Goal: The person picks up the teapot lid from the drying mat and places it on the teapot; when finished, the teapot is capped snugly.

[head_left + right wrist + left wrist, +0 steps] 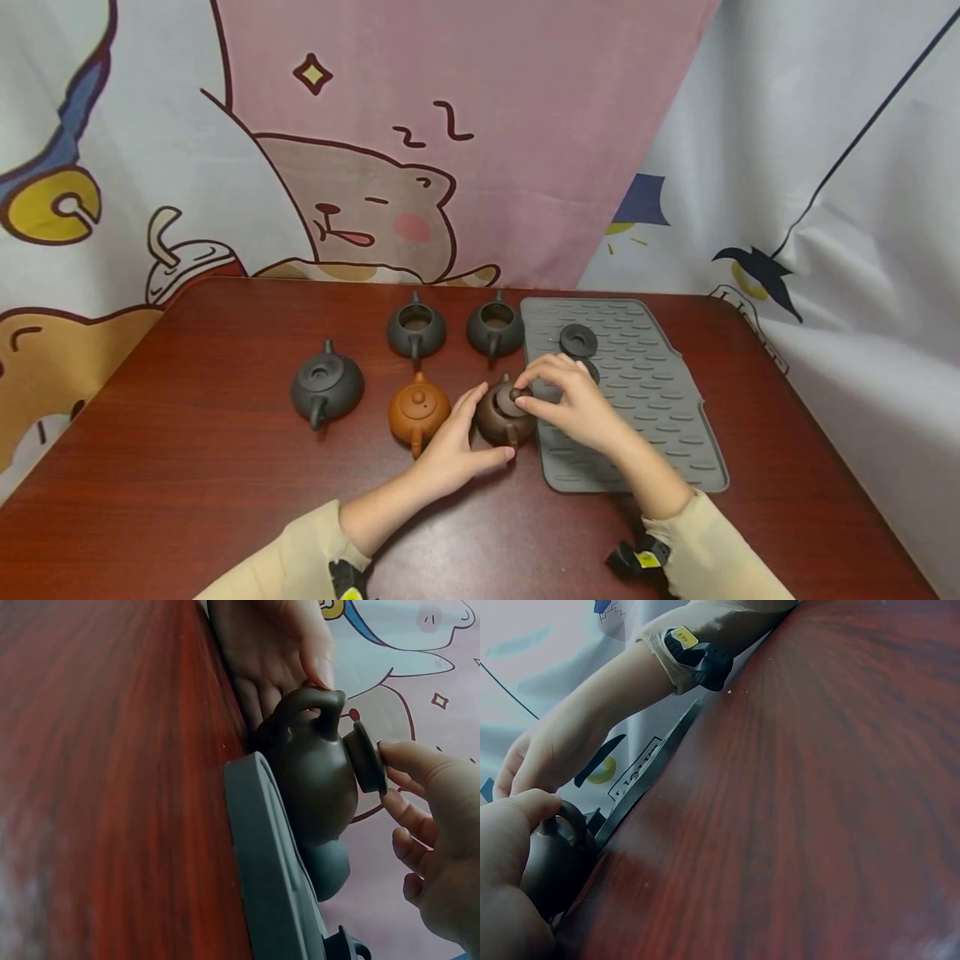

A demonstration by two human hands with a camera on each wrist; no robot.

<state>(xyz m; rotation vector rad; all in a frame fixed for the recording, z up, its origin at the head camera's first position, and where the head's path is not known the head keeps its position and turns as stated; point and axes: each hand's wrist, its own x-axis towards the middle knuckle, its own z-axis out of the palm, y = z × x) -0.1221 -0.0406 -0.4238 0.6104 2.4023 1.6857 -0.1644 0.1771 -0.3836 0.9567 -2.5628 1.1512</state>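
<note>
My left hand [453, 450] cups a brown teapot [491, 423], its fingers along the left side and its thumb at the handle [296, 705]. My right hand [573, 404] pinches the teapot's brown lid [365, 759] by its knob, which the fingers partly hide in the right wrist view. The lid is at the mouth, slightly raised off the body, and a dark strip of the opening shows beside it in the head view. Close by on the left stands an orange-brown teapot [418, 410] with its lid on.
Two dark grey teapots without lids, one left [416, 332] and one right [495, 330], stand behind. A lidded dark grey teapot [327, 387] is further left. On the right, a grey ridged mat [652, 417] bears a dark lid [578, 341] and another dark piece [592, 370], partly hidden.
</note>
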